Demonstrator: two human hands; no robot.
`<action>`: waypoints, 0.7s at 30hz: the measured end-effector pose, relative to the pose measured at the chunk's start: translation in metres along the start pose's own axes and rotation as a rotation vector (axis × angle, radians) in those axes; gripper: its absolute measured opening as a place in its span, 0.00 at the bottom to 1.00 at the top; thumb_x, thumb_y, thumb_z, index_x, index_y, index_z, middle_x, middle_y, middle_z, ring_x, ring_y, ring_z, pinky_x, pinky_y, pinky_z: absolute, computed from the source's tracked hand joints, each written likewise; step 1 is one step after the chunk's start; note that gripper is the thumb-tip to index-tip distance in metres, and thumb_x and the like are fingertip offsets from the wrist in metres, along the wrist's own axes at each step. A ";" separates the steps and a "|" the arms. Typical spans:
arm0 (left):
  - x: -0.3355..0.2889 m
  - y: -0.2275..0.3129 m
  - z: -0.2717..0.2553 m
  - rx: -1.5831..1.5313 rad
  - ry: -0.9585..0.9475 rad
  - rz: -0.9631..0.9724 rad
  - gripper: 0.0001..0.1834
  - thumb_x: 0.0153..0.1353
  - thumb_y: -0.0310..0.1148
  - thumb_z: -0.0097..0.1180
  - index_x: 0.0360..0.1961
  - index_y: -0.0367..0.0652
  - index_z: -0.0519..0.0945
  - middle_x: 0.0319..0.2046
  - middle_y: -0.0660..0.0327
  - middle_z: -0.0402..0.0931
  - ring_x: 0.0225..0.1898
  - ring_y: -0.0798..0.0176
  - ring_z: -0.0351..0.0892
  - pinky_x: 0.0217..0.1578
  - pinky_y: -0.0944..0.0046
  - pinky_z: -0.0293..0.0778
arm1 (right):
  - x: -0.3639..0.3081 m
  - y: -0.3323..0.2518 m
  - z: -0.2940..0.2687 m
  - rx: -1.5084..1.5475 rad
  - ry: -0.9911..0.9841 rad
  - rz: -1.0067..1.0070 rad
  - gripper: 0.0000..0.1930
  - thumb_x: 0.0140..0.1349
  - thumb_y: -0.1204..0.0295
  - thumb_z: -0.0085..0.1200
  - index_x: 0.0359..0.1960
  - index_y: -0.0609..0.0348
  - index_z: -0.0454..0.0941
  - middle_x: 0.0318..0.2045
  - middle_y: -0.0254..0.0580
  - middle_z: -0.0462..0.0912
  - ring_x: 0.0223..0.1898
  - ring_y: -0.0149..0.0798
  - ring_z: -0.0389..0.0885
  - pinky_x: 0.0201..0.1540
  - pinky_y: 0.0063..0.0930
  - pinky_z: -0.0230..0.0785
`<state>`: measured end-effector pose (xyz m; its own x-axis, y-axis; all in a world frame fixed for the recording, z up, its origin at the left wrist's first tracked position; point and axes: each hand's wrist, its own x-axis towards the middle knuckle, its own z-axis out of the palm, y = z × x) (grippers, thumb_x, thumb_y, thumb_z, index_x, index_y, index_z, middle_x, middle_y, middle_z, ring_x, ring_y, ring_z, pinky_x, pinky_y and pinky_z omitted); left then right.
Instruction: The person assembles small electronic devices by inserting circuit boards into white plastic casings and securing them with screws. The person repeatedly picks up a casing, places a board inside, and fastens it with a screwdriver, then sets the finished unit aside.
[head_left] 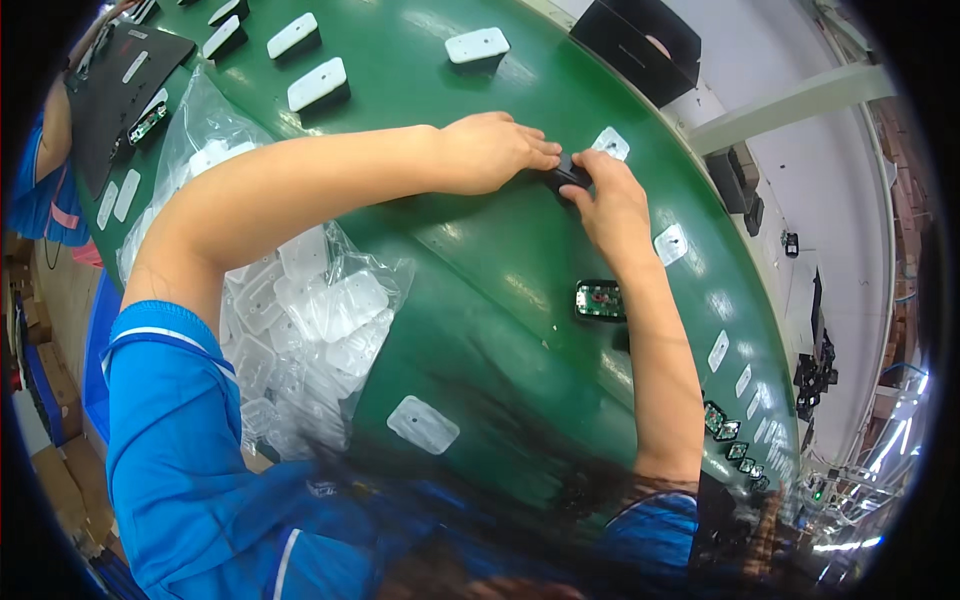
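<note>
Near the far edge of the green table, a small black case (568,173) is between my two hands. The fingers of my left hand (490,152) are together, their tips on the left end of the case. My right hand (612,195) pinches its right side between thumb and fingers. Part of the case is hidden by the fingers. Just beyond my right hand lies a white plastic plate (611,144); another white plate (671,244) lies to the right of my wrist. A black case with a green circuit board (597,299) sits beside my right forearm.
A clear bag of white plastic parts (300,310) lies under and beside my left arm. Several black cases with white tops (318,85) stand farther off. Nearer me is a loose white plate (423,425). More boards (728,430) line the right edge. At left, another person's arm (55,130) shows.
</note>
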<state>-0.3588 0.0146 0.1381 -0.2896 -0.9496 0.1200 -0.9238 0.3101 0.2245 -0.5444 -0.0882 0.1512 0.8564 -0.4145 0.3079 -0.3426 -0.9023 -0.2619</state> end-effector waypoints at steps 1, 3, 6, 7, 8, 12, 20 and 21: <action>0.000 0.001 -0.002 0.002 -0.001 -0.004 0.32 0.47 0.12 0.46 0.58 0.40 0.71 0.61 0.57 0.65 0.63 0.58 0.62 0.60 0.57 0.61 | -0.001 0.000 0.003 -0.020 0.008 -0.014 0.18 0.48 0.73 0.63 0.42 0.58 0.74 0.37 0.43 0.78 0.42 0.47 0.76 0.43 0.38 0.70; 0.000 -0.001 -0.002 0.052 0.060 0.041 0.29 0.50 0.16 0.49 0.57 0.39 0.71 0.60 0.55 0.66 0.61 0.56 0.65 0.57 0.58 0.64 | 0.002 0.000 0.008 -0.061 0.026 -0.040 0.19 0.48 0.72 0.63 0.43 0.59 0.74 0.39 0.45 0.79 0.43 0.48 0.77 0.44 0.36 0.70; 0.000 0.006 0.003 -0.045 0.058 -0.050 0.25 0.52 0.25 0.57 0.54 0.34 0.71 0.58 0.51 0.67 0.58 0.52 0.67 0.53 0.59 0.67 | 0.008 0.005 0.010 0.123 -0.023 0.129 0.17 0.48 0.71 0.64 0.41 0.58 0.77 0.37 0.44 0.81 0.40 0.46 0.79 0.44 0.35 0.71; 0.006 0.010 0.002 -0.020 0.064 -0.062 0.25 0.52 0.28 0.59 0.52 0.33 0.71 0.55 0.50 0.69 0.56 0.51 0.69 0.52 0.59 0.69 | 0.012 0.010 0.006 0.218 -0.039 0.198 0.17 0.47 0.70 0.64 0.40 0.58 0.78 0.35 0.44 0.82 0.39 0.47 0.79 0.43 0.35 0.71; 0.012 0.015 0.002 0.005 0.071 -0.075 0.25 0.51 0.30 0.61 0.50 0.32 0.71 0.53 0.49 0.70 0.54 0.50 0.71 0.50 0.59 0.70 | 0.017 0.015 0.000 0.366 -0.112 0.347 0.16 0.48 0.69 0.65 0.40 0.60 0.80 0.36 0.46 0.83 0.37 0.43 0.81 0.43 0.32 0.71; 0.039 0.016 0.014 0.207 0.223 -0.072 0.19 0.50 0.32 0.62 0.40 0.35 0.70 0.36 0.50 0.73 0.40 0.51 0.76 0.40 0.59 0.76 | 0.037 0.042 -0.007 0.605 -0.235 0.400 0.14 0.54 0.70 0.61 0.41 0.63 0.80 0.35 0.45 0.83 0.35 0.35 0.79 0.40 0.29 0.71; 0.052 -0.014 0.001 -0.106 0.117 -0.190 0.15 0.54 0.35 0.60 0.38 0.36 0.73 0.31 0.49 0.77 0.36 0.53 0.80 0.37 0.57 0.75 | 0.028 0.051 0.007 0.508 -0.053 0.400 0.18 0.57 0.61 0.58 0.44 0.61 0.78 0.38 0.46 0.82 0.37 0.40 0.80 0.43 0.31 0.71; 0.050 -0.018 -0.004 -0.203 0.041 -0.257 0.15 0.55 0.35 0.59 0.38 0.36 0.74 0.30 0.49 0.78 0.34 0.54 0.81 0.36 0.57 0.75 | 0.018 0.045 -0.001 0.478 -0.014 0.373 0.19 0.57 0.59 0.58 0.44 0.60 0.78 0.39 0.46 0.81 0.39 0.41 0.79 0.44 0.32 0.70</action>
<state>-0.3557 -0.0383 0.1438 -0.0393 -0.9966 0.0726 -0.8954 0.0673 0.4401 -0.5444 -0.1363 0.1456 0.7178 -0.6883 0.1049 -0.4119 -0.5413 -0.7330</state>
